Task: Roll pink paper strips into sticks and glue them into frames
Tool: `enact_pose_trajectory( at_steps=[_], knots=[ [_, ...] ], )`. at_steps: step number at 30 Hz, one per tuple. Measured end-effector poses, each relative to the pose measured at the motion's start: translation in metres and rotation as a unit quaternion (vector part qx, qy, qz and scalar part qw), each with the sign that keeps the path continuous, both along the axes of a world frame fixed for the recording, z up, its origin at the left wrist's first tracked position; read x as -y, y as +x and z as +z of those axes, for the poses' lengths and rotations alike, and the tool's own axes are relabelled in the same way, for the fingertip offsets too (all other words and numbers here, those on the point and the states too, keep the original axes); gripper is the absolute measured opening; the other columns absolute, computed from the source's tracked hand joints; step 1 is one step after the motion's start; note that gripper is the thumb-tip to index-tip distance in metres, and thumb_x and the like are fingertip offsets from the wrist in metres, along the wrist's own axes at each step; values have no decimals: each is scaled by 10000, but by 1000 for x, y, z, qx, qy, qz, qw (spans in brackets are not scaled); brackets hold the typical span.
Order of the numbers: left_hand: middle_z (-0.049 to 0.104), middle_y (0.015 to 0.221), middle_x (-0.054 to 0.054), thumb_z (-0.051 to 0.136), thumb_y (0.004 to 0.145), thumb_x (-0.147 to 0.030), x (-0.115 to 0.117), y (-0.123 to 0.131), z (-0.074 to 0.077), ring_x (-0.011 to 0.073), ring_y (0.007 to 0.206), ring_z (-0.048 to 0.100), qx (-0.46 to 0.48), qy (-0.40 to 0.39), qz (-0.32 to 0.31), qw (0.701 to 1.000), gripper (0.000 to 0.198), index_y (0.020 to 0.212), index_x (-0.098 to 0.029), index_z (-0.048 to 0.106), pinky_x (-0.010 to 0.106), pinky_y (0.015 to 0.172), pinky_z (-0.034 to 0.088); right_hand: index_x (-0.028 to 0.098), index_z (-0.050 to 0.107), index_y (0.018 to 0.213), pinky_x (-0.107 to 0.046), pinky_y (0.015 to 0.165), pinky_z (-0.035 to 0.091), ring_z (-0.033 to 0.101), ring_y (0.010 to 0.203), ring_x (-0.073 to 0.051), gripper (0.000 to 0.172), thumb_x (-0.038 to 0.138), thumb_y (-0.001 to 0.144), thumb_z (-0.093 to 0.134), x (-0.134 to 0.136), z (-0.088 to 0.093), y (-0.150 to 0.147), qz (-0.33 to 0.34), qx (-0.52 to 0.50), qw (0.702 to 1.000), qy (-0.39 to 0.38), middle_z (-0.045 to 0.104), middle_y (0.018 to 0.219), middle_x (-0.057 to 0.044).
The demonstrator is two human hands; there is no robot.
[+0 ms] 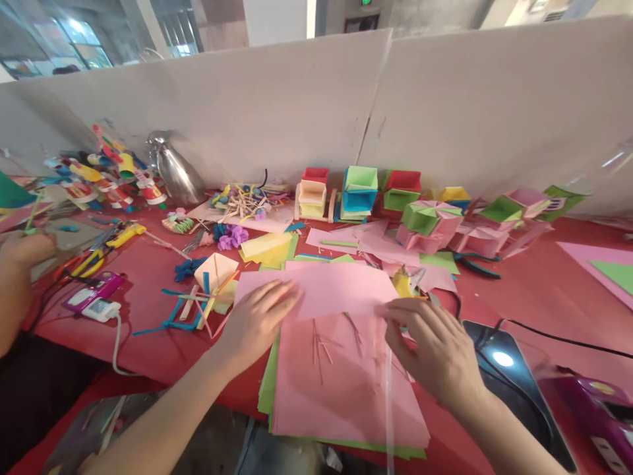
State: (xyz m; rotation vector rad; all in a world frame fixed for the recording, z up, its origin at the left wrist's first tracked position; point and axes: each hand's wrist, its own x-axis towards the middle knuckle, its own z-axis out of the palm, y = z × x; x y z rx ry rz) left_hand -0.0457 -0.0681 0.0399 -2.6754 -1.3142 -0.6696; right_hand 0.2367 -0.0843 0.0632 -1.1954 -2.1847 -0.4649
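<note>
A pink paper sheet (341,285) lies across the top of a stack of pink paper (346,406), with green sheets showing at the stack's edges. My left hand (267,315) rests on the sheet's left part, fingers stretched out flat. At the sheet's right corner, my right hand (438,346) pinches the edge between thumb and fingers. Thin pink paper slivers (322,346) are scattered on the stack just below the sheet. A clear, narrow strip (389,409) runs down the stack's right side, its upper end near my right fingertips.
Folded paper boxes (359,191) line the partition. Left are a metal jug (173,168), yellow-handled pliers (123,235), a power strip (93,297) and a co-worker's hand (30,251). A phone-like black device (519,389) with a cable lies right, near dark-handled pliers (477,265).
</note>
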Motion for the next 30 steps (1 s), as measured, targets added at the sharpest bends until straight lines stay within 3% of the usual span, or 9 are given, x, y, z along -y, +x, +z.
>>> enact_pose_trajectory(
  at_steps=[3,5,10,15,17,19,24,30],
  knots=[
    [504,1304,42,371,722,34,15,-4,-15,207,1171,473,-49,-64,-41,996,623,1259,-261,479,387,943,446,188,598,868,-316,776,438,578,871,-185,178,127,791,450,12,-13,-2,73,41,991,-105,653,892,-60],
    [500,1310,33,374,715,32,27,-9,-28,206,1176,472,-68,-97,-37,992,613,1227,-275,511,385,945,445,173,598,974,-346,811,440,572,930,-205,243,148,788,444,23,-27,-5,91,68,981,-159,651,970,-86],
    [550,1258,38,416,754,-46,42,-19,-46,217,1116,530,-64,-103,-28,992,500,1190,-250,550,374,906,480,140,473,1225,-416,885,417,515,1068,-257,451,230,783,471,41,-50,-8,15,84,976,-201,577,1170,-139],
    [562,1244,34,416,767,-65,41,-21,-49,214,1105,539,-56,-85,-22,995,480,1192,-243,550,366,904,485,147,455,1244,-417,922,397,469,1128,-263,463,280,800,459,22,-37,22,-64,61,972,-217,530,1239,-127],
    [565,1241,31,413,775,-79,40,-20,-50,209,1105,540,-52,-88,-21,995,475,1196,-254,548,360,904,485,123,499,1187,-398,850,435,504,1068,-265,391,230,819,422,6,-31,40,-152,53,970,-180,566,1179,-138],
    [568,1237,27,408,768,-76,40,-19,-51,204,1104,540,-45,-90,-23,995,494,1206,-263,541,353,904,485,101,521,1164,-413,783,452,528,1016,-292,390,210,795,456,-9,-29,56,-233,106,950,-178,592,1131,-156],
    [560,1246,12,406,774,-80,40,-22,-54,197,1110,537,-18,-80,-28,996,513,1233,-282,516,342,911,483,153,563,1122,-350,699,450,588,856,-242,342,201,809,435,-29,-28,76,-222,190,926,-240,662,983,-105],
    [544,1264,-1,426,801,-110,39,-25,-59,191,1124,526,-5,-72,-29,997,510,1272,-300,467,333,919,476,159,577,1100,-327,760,425,575,918,-222,368,97,787,395,-37,-16,92,-157,158,947,-229,649,1026,-85]
  ],
)
